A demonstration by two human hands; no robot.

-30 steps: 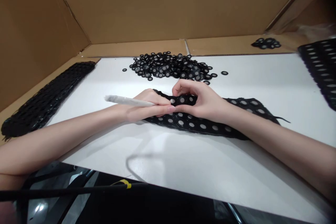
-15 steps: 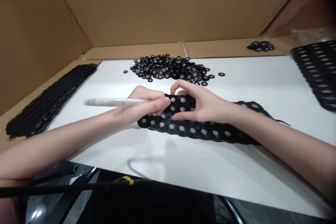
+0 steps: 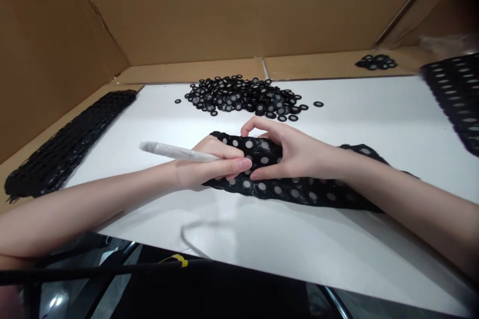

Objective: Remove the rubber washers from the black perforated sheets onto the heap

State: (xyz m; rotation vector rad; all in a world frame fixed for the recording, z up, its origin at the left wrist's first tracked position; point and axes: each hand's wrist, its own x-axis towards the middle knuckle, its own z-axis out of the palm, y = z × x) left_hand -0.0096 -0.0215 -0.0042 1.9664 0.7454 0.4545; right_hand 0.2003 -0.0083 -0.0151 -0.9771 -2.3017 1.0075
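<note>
A black strip (image 3: 299,190) studded with grey-centred round discs lies across the white work surface (image 3: 262,239). My left hand (image 3: 209,164) grips a pale, wrapped stick-like tool (image 3: 168,151) that points left, its working end down at the strip's left part. My right hand (image 3: 292,152) rests on the strip just right of the tool, thumb and fingers pinching the strip's raised edge. Beyond the hands sits a pile of loose black rings with grey centres (image 3: 243,95).
A long heap of emptied black strips (image 3: 67,144) lies along the left side. More disc-filled strips (image 3: 456,94) are at the right edge, and a small ring cluster (image 3: 376,62) at the back right. Cardboard walls (image 3: 224,5) enclose the surface. A dark cable (image 3: 112,273) crosses the near edge.
Both hands have shifted along the strip while working it; the tool's free end swung left, then partly back. The strip's left end now lies flatter under my fingers.
</note>
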